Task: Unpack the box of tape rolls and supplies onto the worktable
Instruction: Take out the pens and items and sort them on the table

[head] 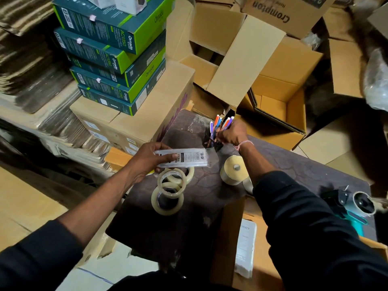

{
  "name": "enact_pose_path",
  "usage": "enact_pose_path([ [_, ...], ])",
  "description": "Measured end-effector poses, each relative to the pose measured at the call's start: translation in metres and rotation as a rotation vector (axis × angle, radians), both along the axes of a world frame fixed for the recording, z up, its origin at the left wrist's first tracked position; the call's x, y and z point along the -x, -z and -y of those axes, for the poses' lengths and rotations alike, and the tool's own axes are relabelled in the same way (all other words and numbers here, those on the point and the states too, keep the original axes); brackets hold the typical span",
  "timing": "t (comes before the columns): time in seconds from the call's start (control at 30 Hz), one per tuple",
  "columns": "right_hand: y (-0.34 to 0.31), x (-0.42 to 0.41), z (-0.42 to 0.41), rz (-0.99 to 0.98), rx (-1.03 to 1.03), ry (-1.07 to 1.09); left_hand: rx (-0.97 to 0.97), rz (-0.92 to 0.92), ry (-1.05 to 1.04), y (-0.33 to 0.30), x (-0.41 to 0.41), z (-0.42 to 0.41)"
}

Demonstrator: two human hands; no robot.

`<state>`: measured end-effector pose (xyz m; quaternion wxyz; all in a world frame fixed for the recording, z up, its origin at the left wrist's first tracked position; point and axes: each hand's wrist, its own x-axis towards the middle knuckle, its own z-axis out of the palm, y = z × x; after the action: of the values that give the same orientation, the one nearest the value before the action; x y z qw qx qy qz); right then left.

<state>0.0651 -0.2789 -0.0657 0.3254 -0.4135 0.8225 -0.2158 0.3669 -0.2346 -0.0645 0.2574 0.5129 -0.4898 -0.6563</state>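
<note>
Our right hand (231,133) has its fingers closed around a bundle of pens (220,124) at the black pen holder (212,143) on the table (283,162), while our left hand (151,158) pinches a clear flat packet (182,158) above the tape rolls (170,190). The holder looks light; pushing the pens in crooked could tip it, and the packet could slip onto the rolls.

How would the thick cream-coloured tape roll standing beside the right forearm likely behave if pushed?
The thick cream-coloured tape roll stands on its flat end on the dark worktable, so it would probably slide rather than roll. It looks densely wound, so likely heavy for its size. Tipped onto its curved side, it could roll toward the table edge.
</note>
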Motion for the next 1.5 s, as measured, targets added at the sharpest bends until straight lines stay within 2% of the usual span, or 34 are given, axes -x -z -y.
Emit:
enact_pose_path([
  [0.13,0.006,0.003,0.000,0.119,0.029,0.047,0.006,0.009,-0.004,-0.001,-0.001,0.000],
  [0.27,-0.001,0.007,-0.006,0.143,0.082,0.071,0.004,0.013,0.007,-0.002,0.000,0.001],
  [0.43,-0.002,0.017,-0.008,0.082,0.161,0.116,0.011,0.051,0.024,-0.001,0.003,0.002],
  [0.57,-0.017,0.019,-0.016,0.142,0.219,0.186,0.025,0.051,0.041,-0.006,0.010,0.000],
  [0.77,-0.054,0.012,-0.049,0.289,0.246,0.118,0.068,0.074,0.052,-0.012,0.022,-0.004],
  [1.0,-0.078,0.011,-0.095,0.329,0.240,0.091,0.107,0.093,0.029,-0.022,0.044,-0.012],
  [1.23,-0.105,0.027,-0.145,0.374,0.132,0.085,0.129,0.021,0.121,-0.039,0.068,-0.026],
  [1.5,-0.115,0.059,-0.200,0.398,0.244,0.198,0.119,-0.106,0.300,-0.053,0.101,-0.044],
])
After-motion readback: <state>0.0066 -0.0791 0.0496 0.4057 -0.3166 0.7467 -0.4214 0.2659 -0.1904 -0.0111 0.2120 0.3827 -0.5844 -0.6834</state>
